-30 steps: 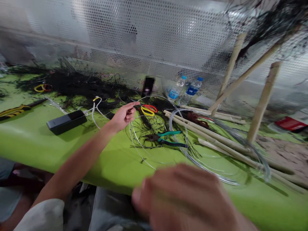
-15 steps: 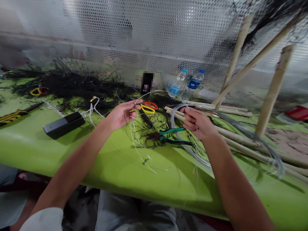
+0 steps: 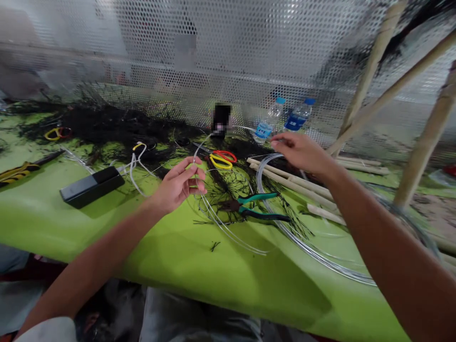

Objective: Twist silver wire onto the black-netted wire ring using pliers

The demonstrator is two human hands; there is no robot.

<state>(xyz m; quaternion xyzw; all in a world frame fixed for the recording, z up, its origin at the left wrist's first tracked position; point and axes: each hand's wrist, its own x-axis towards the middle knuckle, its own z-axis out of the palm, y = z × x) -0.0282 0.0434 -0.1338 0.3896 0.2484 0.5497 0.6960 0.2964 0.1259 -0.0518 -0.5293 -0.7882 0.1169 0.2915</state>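
Observation:
My left hand [image 3: 182, 185] has thumb and forefinger closed on a thin metal wire [image 3: 204, 142]. From there the wire arcs up and right toward my right hand [image 3: 298, 151], whose fingertips are pinched at its far side. Loose strands of the wire hang below my left hand, curving right over the green table cover [image 3: 171, 247]. Between the hands lie pliers [image 3: 241, 206] with green-and-black handles, opened, on a tangle of dark thin strands [image 3: 213, 190]. Scissors [image 3: 221, 160] with red and yellow handles lie just behind. A coil of wire [image 3: 301, 244] rests below my right forearm.
A black box [image 3: 91, 186] with a white cable sits left, near yellow-and-black handled pliers [image 3: 21, 172]. Dark fibre heaps [image 3: 107, 121] line the back. Two water bottles [image 3: 265, 124] and a phone [image 3: 221, 118] stand before the perforated metal sheet [image 3: 228, 52]. Wooden poles [image 3: 372, 71] rise at right.
My right hand has moved up and right, turning palm down. My left hand has lowered slightly, and the wire strands under it now sweep further right. The view has shifted a little.

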